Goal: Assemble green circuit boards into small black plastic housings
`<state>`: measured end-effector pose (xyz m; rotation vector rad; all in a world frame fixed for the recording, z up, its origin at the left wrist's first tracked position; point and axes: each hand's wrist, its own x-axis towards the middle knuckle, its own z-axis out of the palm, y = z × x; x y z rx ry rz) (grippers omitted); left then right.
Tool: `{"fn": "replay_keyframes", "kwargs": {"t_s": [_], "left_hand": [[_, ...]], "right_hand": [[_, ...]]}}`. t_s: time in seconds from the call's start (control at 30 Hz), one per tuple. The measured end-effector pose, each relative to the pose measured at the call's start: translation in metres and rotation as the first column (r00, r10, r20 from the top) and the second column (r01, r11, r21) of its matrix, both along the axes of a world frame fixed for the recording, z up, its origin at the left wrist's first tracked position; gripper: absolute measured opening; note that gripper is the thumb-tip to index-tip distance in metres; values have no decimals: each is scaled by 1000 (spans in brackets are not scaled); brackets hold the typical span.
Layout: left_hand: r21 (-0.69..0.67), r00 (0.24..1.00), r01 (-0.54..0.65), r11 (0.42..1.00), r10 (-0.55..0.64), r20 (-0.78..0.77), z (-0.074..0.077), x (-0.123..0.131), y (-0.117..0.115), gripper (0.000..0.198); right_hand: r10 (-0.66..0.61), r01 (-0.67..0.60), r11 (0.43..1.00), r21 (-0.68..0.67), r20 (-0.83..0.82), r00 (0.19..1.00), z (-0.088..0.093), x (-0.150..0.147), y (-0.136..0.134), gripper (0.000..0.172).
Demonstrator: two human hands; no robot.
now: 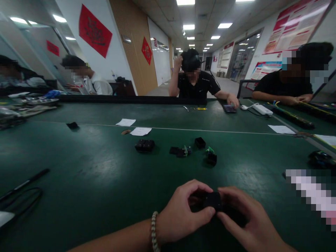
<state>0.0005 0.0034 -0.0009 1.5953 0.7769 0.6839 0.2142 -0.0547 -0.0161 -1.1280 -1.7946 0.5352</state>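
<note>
A small black box-shaped casing [213, 201] is gripped between my two hands, low over the green table. My left hand [183, 208], with a beaded bracelet at the wrist, pinches its left side between thumb and fingers. On the opposite side, my right hand [245, 210] closes thumb and fingers on the box's right edge. Beyond them lie an open black case [200, 142], another black case [211, 159] with a green circuit board [210, 150], and a cluster of dark parts [181, 151]. Farther left sits a pair of closed black boxes [145, 145].
White papers [141, 131] lie along the table [105, 196] seam. A black cable [28, 189] is at left, a blurred-out flat object [309, 196] at right. Across the table, a person [196, 77] touches a phone-like object [230, 109]; another person [286, 80] sits at far right.
</note>
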Motion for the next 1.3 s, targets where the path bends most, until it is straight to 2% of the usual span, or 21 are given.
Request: {"fn": "replay_keyframes", "kwargs": {"t_s": [0.23, 0.4, 0.5, 0.8, 1.1, 1.3], "left_hand": [[55, 1000, -5, 998, 5, 15, -3, 2, 0, 35], [109, 999, -37, 993, 39, -15, -3, 2, -1, 35], [190, 998, -50, 981, 56, -27, -2, 0, -1, 36], [378, 994, -22, 926, 60, -88, -9, -3, 4, 35], [285, 988, 13, 958, 32, -153, -8, -3, 2, 34], [315, 992, -2, 949, 43, -121, -7, -1, 2, 32]], "right_hand": [[31, -39, 988, 150, 61, 998, -1, 2, 5, 45], [79, -89, 980, 180, 62, 995, -7, 4, 9, 53], [101, -113, 977, 180, 76, 992, -14, 7, 10, 57], [191, -192, 977, 98, 20, 981, -24, 11, 10, 54], [170, -171, 982, 84, 20, 985, -12, 4, 10, 52], [168, -172, 982, 82, 53, 984, -7, 1, 8, 52]]}}
